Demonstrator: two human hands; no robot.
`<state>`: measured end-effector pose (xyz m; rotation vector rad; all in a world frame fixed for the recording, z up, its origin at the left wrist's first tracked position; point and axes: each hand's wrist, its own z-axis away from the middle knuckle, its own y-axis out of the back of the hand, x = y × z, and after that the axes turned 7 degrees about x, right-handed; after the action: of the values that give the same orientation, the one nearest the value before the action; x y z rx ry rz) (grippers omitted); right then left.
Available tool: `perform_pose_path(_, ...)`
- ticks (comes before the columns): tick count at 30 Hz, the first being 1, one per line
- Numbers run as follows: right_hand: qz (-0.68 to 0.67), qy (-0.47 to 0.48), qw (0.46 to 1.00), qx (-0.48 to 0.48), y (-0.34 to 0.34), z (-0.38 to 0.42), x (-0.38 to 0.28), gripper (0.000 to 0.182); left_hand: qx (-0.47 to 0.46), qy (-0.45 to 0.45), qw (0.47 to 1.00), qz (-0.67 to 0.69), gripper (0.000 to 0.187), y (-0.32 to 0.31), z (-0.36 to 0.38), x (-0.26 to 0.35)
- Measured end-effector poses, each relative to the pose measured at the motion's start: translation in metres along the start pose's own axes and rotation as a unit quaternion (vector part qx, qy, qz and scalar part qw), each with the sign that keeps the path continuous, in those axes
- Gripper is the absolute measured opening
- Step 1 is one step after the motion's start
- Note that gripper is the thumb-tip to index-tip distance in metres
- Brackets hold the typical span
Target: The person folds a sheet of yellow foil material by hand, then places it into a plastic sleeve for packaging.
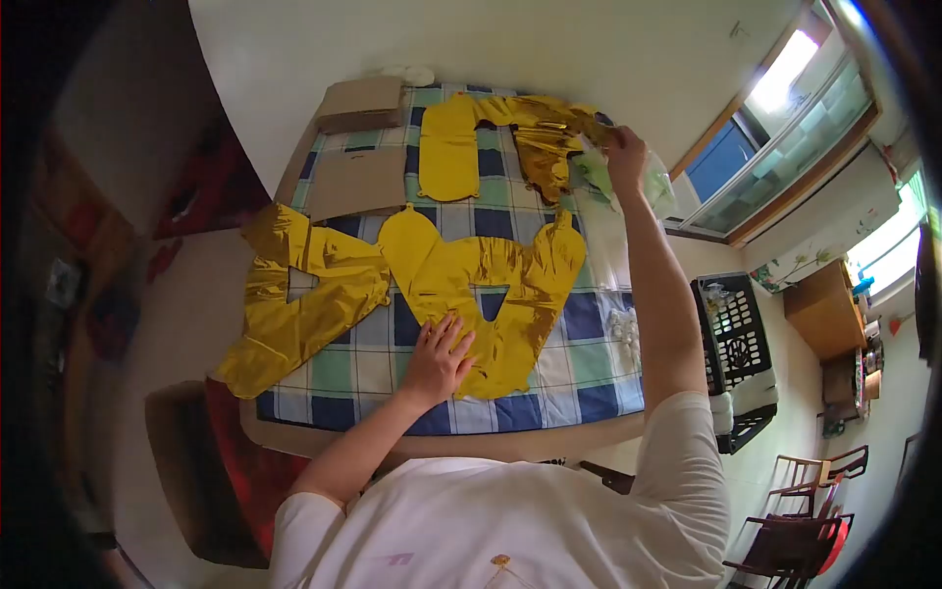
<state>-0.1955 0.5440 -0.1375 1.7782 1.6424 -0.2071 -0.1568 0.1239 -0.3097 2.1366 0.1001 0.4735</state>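
Observation:
Flat gold foil balloons lie on a plaid-covered table. My left hand point(440, 361) rests with fingers spread on the middle foil balloon point(530, 339), a letter-like shape with a small triangular hole. At the far right, my right hand point(628, 162) pinches the end of the upper foil balloon point(449, 147); its right part is crumpled and partly raised. Another foil balloon point(314, 339) with a small cut-out lies at the left, its lower end reaching past the table edge. The right fingertips are partly hidden by the hand.
Brown cardboard point(358, 185) and a cardboard box point(361, 103) lie at the back left. Clear plastic wrap point(601, 236) and a white tangle point(625, 329) lie on the plaid cloth point(589, 368). A black crate point(731, 329) stands beyond the right edge, with chairs point(800, 535) farther off.

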Motion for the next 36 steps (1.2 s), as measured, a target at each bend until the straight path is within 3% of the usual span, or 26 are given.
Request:
perform_pose_path(4, 0.058, -0.007, 0.997, 0.051, 0.015, -0.018, -0.035, 0.02, -0.002, -0.002, 1.0, -0.002, 0.043, 0.001, 0.0, 0.001)
perform_pose_path(7, 0.007, -0.011, 0.998, 0.065, 0.016, -0.022, -0.051, 0.019, 0.002, 0.002, 1.0, -0.004, 0.045, -0.001, 0.002, 0.0)
perform_pose_path(10, 0.091, 0.114, 0.989, 0.013, 0.028, 0.019, -0.085, 0.014, 0.015, 0.007, 1.0, -0.001, 0.046, -0.001, 0.002, -0.001)
perform_pose_path(12, 0.183, 0.323, 0.924, -0.087, 0.03, 0.055, -0.074, 0.013, 0.014, 0.006, 1.0, 0.013, 0.046, -0.002, 0.002, 0.0)
perform_pose_path(14, 0.215, 0.275, 0.929, -0.122, 0.042, 0.116, -0.104, 0.014, 0.011, 0.012, 1.0, 0.02, 0.047, -0.001, 0.004, -0.002)
perform_pose_path(16, 0.165, 0.269, 0.92, -0.234, 0.05, 0.166, -0.099, 0.011, 0.006, 0.013, 1.0, 0.027, 0.049, -0.002, 0.003, -0.002)
perform_pose_path(18, 0.112, 0.254, 0.924, -0.263, 0.054, 0.214, -0.091, 0.009, -0.006, 0.017, 1.0, 0.01, 0.049, 0.003, 0.002, 0.0)
perform_pose_path(19, 0.069, 0.239, 0.907, -0.34, 0.064, 0.231, -0.089, 0.009, -0.013, 0.014, 1.0, 0.005, 0.049, 0.005, 0.001, 0.001)
perform_pose_path(20, 0.025, 0.154, 0.918, -0.364, 0.07, 0.253, -0.09, 0.016, 0.004, 0.03, 0.999, 0.025, 0.048, 0.002, 0.003, 0.0)
perform_pose_path(21, -0.002, 0.223, 0.895, -0.385, 0.072, 0.271, -0.082, 0.025, 0.021, 0.043, 0.998, 0.048, 0.047, -0.004, 0.005, -0.002)
perform_pose_path(23, -0.06, 0.179, 0.883, -0.43, 0.092, 0.286, -0.117, 0.02, 0.048, 0.047, 0.996, 0.055, 0.043, -0.006, 0.001, -0.001)
perform_pose_path(25, -0.152, 0.123, 0.843, -0.502, 0.095, 0.303, -0.116, 0.015, 0.069, 0.032, 0.997, 0.021, 0.039, 0.005, -0.005, 0.001)
perform_pose_path(28, -0.21, -0.111, 0.744, -0.625, 0.106, 0.285, -0.129, 0.017, 0.007, -0.092, 0.996, 0.004, 0.034, 0.006, 0.004, -0.005)
perform_pose_path(31, -0.06, 0.039, 0.925, -0.373, 0.09, 0.286, -0.096, 0.031, -0.025, -0.078, 0.995, 0.065, 0.029, -0.013, 0.017, -0.016)
perform_pose_path(34, 0.102, 0.144, 0.92, -0.349, 0.065, 0.293, -0.065, 0.044, 0.022, -0.062, 0.991, 0.118, 0.038, -0.003, 0.012, -0.009)
perform_pose_path(36, 0.099, 0.133, 0.91, -0.38, 0.058, 0.288, -0.06, 0.048, 0.04, 0.009, 0.999, 0.034, 0.044, 0.011, 0.003, -0.004)
